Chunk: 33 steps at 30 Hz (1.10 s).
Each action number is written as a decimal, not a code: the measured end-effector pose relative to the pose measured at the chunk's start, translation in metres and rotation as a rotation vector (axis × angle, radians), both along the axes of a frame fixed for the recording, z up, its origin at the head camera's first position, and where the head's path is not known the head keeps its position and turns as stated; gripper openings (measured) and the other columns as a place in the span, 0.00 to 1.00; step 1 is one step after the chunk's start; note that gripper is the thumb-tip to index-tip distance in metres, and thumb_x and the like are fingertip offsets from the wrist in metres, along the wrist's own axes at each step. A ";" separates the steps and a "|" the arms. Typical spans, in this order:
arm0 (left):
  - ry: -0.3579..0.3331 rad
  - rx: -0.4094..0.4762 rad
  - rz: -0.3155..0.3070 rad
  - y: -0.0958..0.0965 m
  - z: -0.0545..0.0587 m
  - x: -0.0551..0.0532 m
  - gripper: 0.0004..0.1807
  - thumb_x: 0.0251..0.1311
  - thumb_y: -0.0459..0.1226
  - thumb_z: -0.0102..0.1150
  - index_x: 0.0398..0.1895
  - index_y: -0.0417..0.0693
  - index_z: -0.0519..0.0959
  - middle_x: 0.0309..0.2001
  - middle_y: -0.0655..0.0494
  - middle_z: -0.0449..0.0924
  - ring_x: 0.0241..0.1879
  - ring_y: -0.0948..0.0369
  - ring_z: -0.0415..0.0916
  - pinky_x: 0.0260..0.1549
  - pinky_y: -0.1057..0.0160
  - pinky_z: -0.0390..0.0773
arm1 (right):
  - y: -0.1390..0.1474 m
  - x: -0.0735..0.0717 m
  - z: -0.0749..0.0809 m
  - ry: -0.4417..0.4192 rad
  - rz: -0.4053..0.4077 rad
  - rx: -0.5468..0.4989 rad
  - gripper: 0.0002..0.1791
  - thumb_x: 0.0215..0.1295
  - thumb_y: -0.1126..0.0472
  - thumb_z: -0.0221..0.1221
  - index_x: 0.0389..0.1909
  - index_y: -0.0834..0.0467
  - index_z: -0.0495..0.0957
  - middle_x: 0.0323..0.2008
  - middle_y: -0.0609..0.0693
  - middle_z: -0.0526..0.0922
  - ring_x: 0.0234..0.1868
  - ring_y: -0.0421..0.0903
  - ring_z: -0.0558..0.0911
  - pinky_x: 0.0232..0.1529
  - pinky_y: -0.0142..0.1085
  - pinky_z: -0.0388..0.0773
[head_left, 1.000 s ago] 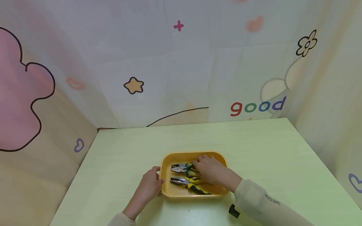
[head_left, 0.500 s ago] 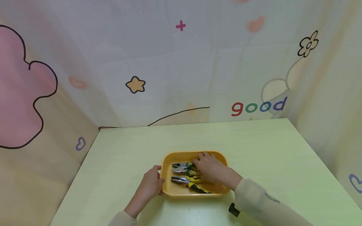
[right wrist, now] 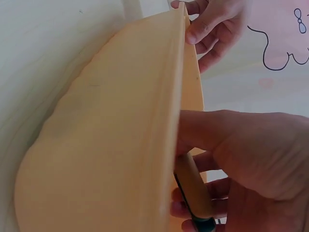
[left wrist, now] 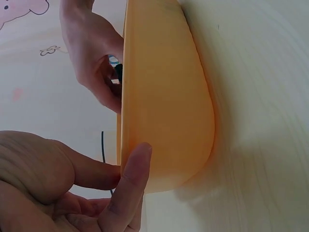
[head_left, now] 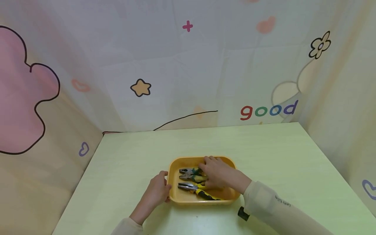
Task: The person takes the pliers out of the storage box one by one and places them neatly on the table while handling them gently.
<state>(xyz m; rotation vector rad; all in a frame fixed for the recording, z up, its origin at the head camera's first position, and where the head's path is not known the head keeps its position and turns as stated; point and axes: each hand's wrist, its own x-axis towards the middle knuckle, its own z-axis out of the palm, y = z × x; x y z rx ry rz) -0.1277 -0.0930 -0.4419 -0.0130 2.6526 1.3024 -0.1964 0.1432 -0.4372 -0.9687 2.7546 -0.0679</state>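
"Tray (head_left: 202,203) first: where is it?"
"On the green table (head_left: 132,156), at six o'clock in the head view."
"And the left hand (head_left: 156,191)?"
"At the tray's nine o'clock, thumb and fingers pinching its rim."
"And the right hand (head_left: 220,174)?"
"Inside, at two o'clock, fingers bent round green-and-yellow pliers (right wrist: 194,187), which point to nine o'clock."
"What else is inside?"
"Black-and-yellow pliers (head_left: 202,193) lie near seven o'clock."

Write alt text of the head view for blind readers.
A right hand reaches into a rectangular yellow plastic tray of metal pliers with green-yellow and black-yellow handles; the left hand grips the tray's left end. Below is pale green tabletop.
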 end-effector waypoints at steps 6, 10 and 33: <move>0.005 0.000 -0.005 0.000 0.001 -0.001 0.27 0.65 0.21 0.55 0.67 0.22 0.64 0.31 0.47 0.74 0.17 0.60 0.78 0.15 0.63 0.84 | -0.004 -0.001 0.009 0.005 0.029 0.016 0.30 0.62 0.52 0.68 0.63 0.60 0.76 0.56 0.57 0.79 0.60 0.57 0.76 0.64 0.56 0.74; 0.002 -0.008 -0.005 0.001 0.002 -0.001 0.27 0.66 0.22 0.55 0.67 0.22 0.64 0.32 0.48 0.75 0.16 0.60 0.78 0.14 0.63 0.83 | -0.008 -0.001 0.014 0.021 0.049 0.044 0.29 0.61 0.52 0.69 0.60 0.60 0.78 0.52 0.56 0.81 0.54 0.55 0.78 0.59 0.53 0.78; 0.000 -0.014 -0.001 0.000 -0.001 -0.001 0.26 0.65 0.21 0.55 0.66 0.23 0.65 0.34 0.46 0.77 0.16 0.60 0.79 0.13 0.64 0.83 | -0.019 -0.004 0.021 0.056 0.043 -0.005 0.18 0.63 0.47 0.71 0.38 0.58 0.82 0.31 0.50 0.77 0.31 0.45 0.73 0.31 0.39 0.76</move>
